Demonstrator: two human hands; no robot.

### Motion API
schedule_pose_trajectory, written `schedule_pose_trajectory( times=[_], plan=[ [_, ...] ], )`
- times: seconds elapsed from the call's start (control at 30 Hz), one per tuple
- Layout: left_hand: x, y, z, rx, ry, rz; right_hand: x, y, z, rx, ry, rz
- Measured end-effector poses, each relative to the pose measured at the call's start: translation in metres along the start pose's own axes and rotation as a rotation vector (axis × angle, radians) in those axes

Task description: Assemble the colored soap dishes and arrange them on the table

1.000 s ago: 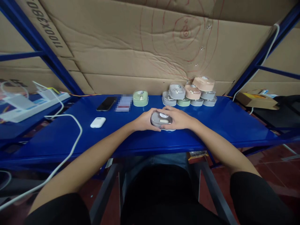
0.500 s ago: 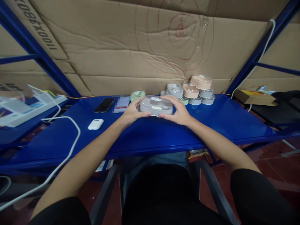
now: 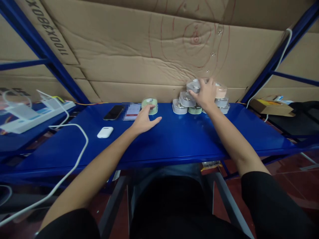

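Note:
My right hand (image 3: pixel 206 93) grips a grey oval plastic box with a clear lid (image 3: pixel 193 85) at the top of a stack of similar boxes. Part of that box is hidden behind the fingers. Below it sit another grey box (image 3: pixel 187 99) and a green one (image 3: pixel 195 110); a peach box (image 3: pixel 220 90) stands to the right of the hand. My left hand (image 3: pixel 146 121) is empty, fingers apart, over the blue table (image 3: pixel 159 146). Just behind it is a single green lidded box (image 3: pixel 152 105); I cannot tell whether the fingertips touch it.
A dark phone (image 3: pixel 113 112), a partly blurred printed sheet or screen (image 3: pixel 132 112) and a white earbud case (image 3: pixel 105 132) lie on the left. A white cable (image 3: pixel 83 146) loops over the left edge beside power strips (image 3: pixel 37 116). Cardboard (image 3: pixel 129 66) walls the back.
The grey box has moved from the middle, between both hands, to the top of the stack in my right hand. My left hand has let go of it and opened.

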State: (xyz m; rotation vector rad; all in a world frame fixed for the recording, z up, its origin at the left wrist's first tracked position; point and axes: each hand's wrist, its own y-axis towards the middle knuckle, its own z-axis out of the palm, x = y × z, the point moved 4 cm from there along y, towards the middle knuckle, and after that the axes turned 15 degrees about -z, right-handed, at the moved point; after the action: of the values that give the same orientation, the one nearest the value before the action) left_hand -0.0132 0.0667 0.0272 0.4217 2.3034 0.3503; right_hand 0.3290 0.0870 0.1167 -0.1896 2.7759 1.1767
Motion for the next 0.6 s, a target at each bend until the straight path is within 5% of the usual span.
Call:
schedule_pose_trajectory(
  times=[0.27,0.6],
  plan=[
    [0.006,0.011,0.001,-0.065,0.16,-0.029,0.006,-0.008,0.016,0.048,-0.145,0.066],
    [0.002,0.062,0.036,-0.116,0.422,-0.183,0.011,-0.013,0.011,-0.004,-0.07,0.076]
  ],
)
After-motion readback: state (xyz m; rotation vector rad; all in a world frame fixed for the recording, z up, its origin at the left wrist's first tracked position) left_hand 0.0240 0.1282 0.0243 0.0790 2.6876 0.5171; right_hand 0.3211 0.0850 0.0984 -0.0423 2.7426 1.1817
